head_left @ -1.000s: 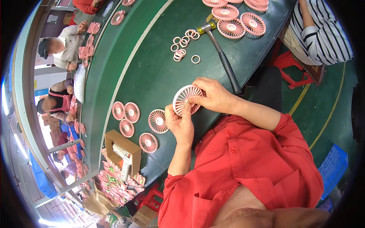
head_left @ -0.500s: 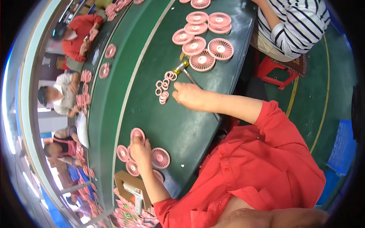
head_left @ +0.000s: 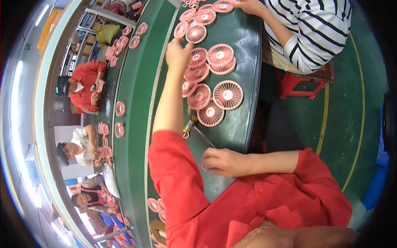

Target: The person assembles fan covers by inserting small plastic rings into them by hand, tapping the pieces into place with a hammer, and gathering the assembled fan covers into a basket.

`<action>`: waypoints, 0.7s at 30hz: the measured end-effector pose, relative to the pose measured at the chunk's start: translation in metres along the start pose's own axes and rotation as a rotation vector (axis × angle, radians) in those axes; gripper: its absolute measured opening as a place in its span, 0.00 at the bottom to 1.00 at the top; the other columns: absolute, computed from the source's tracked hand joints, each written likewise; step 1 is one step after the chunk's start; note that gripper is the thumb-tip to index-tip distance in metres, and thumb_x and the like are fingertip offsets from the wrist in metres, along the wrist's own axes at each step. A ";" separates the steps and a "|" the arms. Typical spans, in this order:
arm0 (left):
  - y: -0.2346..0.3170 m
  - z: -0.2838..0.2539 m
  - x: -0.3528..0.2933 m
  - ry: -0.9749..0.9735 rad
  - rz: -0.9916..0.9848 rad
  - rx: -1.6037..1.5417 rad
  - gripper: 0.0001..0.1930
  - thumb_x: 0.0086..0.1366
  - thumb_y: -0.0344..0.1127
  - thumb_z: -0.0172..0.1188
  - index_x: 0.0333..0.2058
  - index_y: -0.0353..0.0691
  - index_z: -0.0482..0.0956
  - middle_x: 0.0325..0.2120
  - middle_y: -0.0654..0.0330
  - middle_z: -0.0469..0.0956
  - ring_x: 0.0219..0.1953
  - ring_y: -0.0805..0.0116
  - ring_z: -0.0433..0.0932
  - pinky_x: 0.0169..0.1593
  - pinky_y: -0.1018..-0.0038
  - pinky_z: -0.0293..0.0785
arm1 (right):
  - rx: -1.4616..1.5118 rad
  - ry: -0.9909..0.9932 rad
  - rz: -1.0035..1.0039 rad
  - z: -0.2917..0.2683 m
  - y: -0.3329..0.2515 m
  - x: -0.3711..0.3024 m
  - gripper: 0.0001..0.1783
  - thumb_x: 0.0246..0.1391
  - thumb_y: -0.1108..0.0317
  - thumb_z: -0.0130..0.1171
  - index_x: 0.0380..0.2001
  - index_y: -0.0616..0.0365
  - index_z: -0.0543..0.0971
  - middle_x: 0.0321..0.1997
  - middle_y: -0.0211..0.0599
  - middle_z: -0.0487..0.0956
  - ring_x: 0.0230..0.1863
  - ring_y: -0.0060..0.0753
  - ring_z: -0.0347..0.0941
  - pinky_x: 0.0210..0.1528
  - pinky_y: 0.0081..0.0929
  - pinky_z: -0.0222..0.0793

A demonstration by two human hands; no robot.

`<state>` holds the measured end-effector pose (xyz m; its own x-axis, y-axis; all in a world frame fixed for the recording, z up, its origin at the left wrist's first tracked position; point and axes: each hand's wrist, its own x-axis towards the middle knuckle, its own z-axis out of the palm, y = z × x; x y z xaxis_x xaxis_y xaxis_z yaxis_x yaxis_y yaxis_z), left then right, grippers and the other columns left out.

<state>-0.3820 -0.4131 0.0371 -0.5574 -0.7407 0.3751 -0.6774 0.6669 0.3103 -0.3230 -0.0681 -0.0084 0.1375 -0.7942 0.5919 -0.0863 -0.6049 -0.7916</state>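
My left hand (head_left: 178,56) is stretched far forward over the table, thumb and forefinger apart; its other fingers are partly hidden. Just beyond its fingertips lie round pink fan grilles, among them one spoked grille (head_left: 196,33) and a smaller one (head_left: 180,29). Close to my body, my right hand (head_left: 224,162) is closed, and a bit of a small pink ring (head_left: 204,168) shows at its fingertips. A screwdriver-like tool with a yellow handle (head_left: 190,123) and metal shaft lies between my arms. My left arm covers most of the loose rings beside it.
More pink grilles (head_left: 227,95) lie overlapping on the green table (head_left: 231,132). A co-worker in a striped shirt (head_left: 308,33) sits at the right on a red stool (head_left: 304,87). Across the green belt (head_left: 134,157), other people handle pink parts. A cardboard box (head_left: 157,232) stands at lower left.
My left hand has left the grilles at the lower left and swung far forward to the upper group. My right hand has drawn back from the rings toward my body. The view has shifted.
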 end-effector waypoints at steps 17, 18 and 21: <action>0.026 -0.033 -0.061 -0.239 -0.462 -1.180 0.05 0.61 0.27 0.64 0.35 0.35 0.78 0.27 0.64 0.77 0.29 0.74 0.77 0.36 0.78 0.75 | 0.545 0.462 0.484 -0.081 0.019 -0.004 0.14 0.59 0.78 0.60 0.49 0.62 0.77 0.46 0.25 0.72 0.45 0.16 0.73 0.47 0.18 0.71; 0.020 -0.055 -0.091 -0.229 -0.517 -1.234 0.04 0.61 0.28 0.62 0.33 0.37 0.77 0.26 0.64 0.76 0.29 0.73 0.77 0.37 0.76 0.75 | 0.612 0.444 0.457 -0.080 0.016 0.001 0.15 0.59 0.78 0.59 0.50 0.63 0.76 0.46 0.25 0.72 0.46 0.17 0.73 0.48 0.19 0.71; 0.028 -0.107 -0.195 -0.209 -0.666 -1.257 0.07 0.62 0.27 0.56 0.38 0.33 0.75 0.33 0.55 0.81 0.32 0.67 0.81 0.37 0.72 0.79 | 0.611 0.419 0.431 -0.059 0.012 0.009 0.14 0.60 0.76 0.60 0.49 0.64 0.76 0.45 0.26 0.73 0.41 0.15 0.73 0.45 0.16 0.71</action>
<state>-0.2405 -0.2410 0.0663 -0.4452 -0.8620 -0.2424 -0.0316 -0.2554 0.9663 -0.3808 -0.0860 -0.0034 -0.1711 -0.9763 0.1327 0.5164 -0.2035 -0.8318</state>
